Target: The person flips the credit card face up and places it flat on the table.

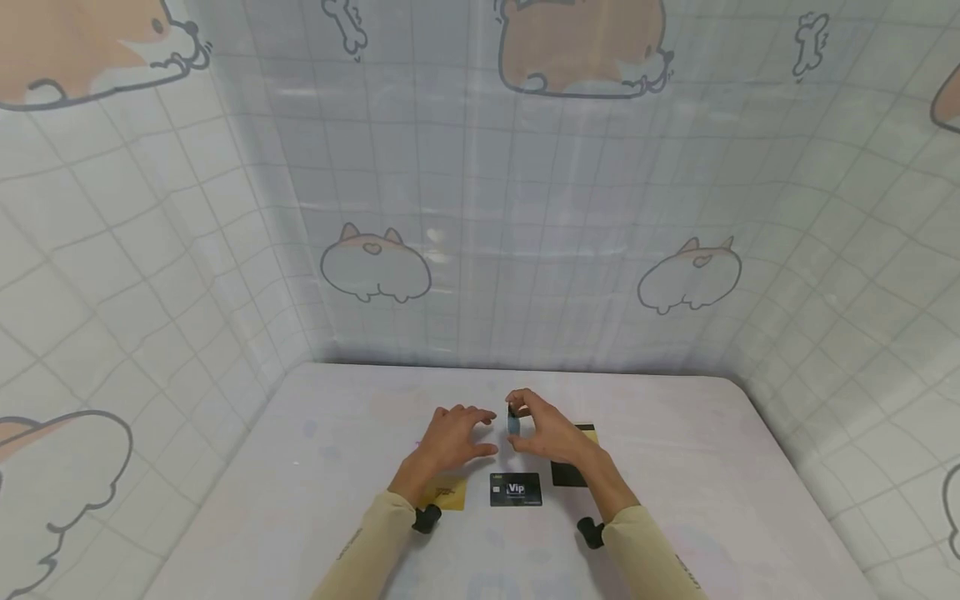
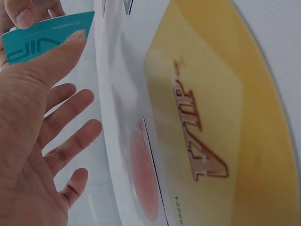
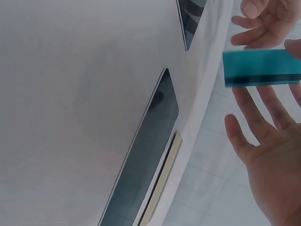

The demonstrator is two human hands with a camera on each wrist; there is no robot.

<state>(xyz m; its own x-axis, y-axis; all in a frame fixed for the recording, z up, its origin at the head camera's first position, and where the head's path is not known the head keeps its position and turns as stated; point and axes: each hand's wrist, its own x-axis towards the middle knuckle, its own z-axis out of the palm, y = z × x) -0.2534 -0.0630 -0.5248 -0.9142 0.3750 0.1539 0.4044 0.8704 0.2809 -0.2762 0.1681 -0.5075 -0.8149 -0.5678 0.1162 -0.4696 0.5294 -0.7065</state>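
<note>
My right hand (image 1: 542,429) pinches a teal card (image 1: 513,422) on edge above the table, thumb at one edge and fingertips at the opposite one. Large VIP lettering shows on the card (image 2: 28,49) in the left wrist view; a dark stripe crosses its other face in the right wrist view. To its left, my left hand (image 1: 452,437) holds nothing, thumb and fingers parted toward the card. A black Vip card (image 1: 515,490) lies in front, between the wrists. Below the left wrist is a gold VIP card (image 1: 450,494), partly hidden.
Under the right forearm lies a black card (image 1: 567,475), with a gold card bearing a dark stripe (image 1: 589,433) just behind it. A card with a pink oval (image 2: 145,174) lies beyond the gold VIP card. Grid-patterned curtains (image 1: 480,317) enclose the white table (image 1: 337,417).
</note>
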